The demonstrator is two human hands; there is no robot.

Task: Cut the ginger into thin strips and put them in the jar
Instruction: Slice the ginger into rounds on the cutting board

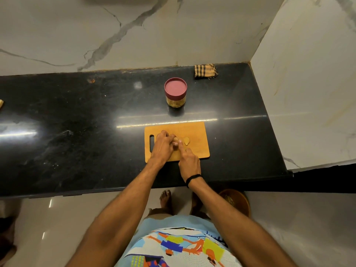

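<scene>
In the head view, the small tan knob of ginger [175, 140] lies near the middle of the rectangular orange-brown wooden chopping board [196, 132], which sits on the glossy black stone countertop [77, 116]. The left hand [162, 145] curls over the knob of ginger from the left and pins it down with bent fingertips. The right hand [189, 162] comes in just beside it with its forefinger stretched forward. Its other fingers are tucked out of sight, and no knife can be made out, so what it grips cannot be told. One pale yellow cut slice [186, 141] lies flat on the board just right of the knob. The short clear jar [175, 101] with a maroon round lid [175, 87] stands beyond the board, lid on, with something yellowish inside. The ginger looks light, firm and fibrous, with a lumpy shape that would likely roll, so it seems best rested on a cut face and held from above, fingertips tucked back. Cut faces are probably damp and slick, and thin strips would suit a gentle pinch in small bunches.
</scene>
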